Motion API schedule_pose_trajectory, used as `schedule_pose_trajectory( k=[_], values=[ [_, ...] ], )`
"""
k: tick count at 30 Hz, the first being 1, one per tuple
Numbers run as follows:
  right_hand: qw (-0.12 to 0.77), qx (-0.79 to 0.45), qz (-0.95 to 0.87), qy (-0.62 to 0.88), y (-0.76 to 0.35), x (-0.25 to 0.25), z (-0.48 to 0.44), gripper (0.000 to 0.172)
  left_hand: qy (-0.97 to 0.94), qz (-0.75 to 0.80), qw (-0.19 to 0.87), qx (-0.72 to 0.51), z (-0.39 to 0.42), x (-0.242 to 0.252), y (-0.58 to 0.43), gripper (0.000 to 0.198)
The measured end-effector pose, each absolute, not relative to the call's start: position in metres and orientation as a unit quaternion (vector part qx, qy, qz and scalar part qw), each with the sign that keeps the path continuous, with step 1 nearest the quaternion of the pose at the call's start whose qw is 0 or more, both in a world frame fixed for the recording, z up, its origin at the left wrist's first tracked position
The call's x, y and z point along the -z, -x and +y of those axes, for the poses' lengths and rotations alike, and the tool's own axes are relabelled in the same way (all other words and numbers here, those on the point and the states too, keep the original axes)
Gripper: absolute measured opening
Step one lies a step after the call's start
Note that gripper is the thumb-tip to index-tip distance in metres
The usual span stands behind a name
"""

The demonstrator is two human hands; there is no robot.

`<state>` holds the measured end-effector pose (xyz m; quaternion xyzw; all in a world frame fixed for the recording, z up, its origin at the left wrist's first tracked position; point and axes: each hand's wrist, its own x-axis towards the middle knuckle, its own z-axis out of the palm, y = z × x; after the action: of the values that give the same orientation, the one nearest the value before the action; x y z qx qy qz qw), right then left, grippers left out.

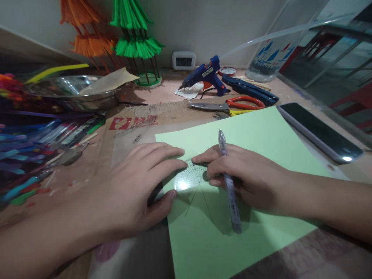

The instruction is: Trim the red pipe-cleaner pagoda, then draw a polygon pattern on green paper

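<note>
A clear half-round protractor (186, 179) lies on a sheet of pale green paper (212, 248). My left hand (139, 178) holds it at its left end, thumb at the lower corner and index fingertip on the curved edge. Between the fingers of my right hand (247, 174) is a clear-barrelled pen (231, 199), one end pointing up and away, the other down toward me. My right fingertips touch the protractor's right side. Below its straight edge, two thin lines (190, 203) spread apart on the paper.
Behind the paper lie red-handled scissors (247, 102), a blue glue gun (203, 73) and a dark blue cutter (250, 89). A phone (319, 131) sits at right. A metal bowl (87, 97) and bundled craft sticks (31, 147) fill the left; green (139, 46) and orange (90, 44) tiered crafts stand behind.
</note>
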<state>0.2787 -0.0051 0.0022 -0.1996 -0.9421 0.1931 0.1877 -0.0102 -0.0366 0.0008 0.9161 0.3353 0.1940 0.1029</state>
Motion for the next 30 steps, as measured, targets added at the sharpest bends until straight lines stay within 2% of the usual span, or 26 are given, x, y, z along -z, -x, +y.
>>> schedule_pose_trajectory(
  k=[7, 13, 18, 30],
  values=[
    [0.184, -0.196, -0.942, 0.198, -0.279, -0.002, -0.005, 0.022, -0.92, 0.329, 0.094, -0.192, -0.036, -0.001, 0.009, 0.036],
    [0.175, -0.205, -0.94, 0.207, -0.277, -0.006, -0.005, 0.01, -0.934, 0.287, 0.036, -0.209, -0.04, -0.007, 0.007, 0.021],
    [0.18, -0.212, -0.939, 0.204, -0.276, -0.013, -0.006, 0.011, -0.955, 0.25, 0.014, -0.158, -0.046, -0.011, 0.009, 0.027],
    [0.196, -0.193, -0.943, 0.189, -0.276, -0.01, -0.004, 0.009, -0.961, 0.236, -0.067, -0.126, -0.055, -0.016, 0.011, 0.033]
  ],
)
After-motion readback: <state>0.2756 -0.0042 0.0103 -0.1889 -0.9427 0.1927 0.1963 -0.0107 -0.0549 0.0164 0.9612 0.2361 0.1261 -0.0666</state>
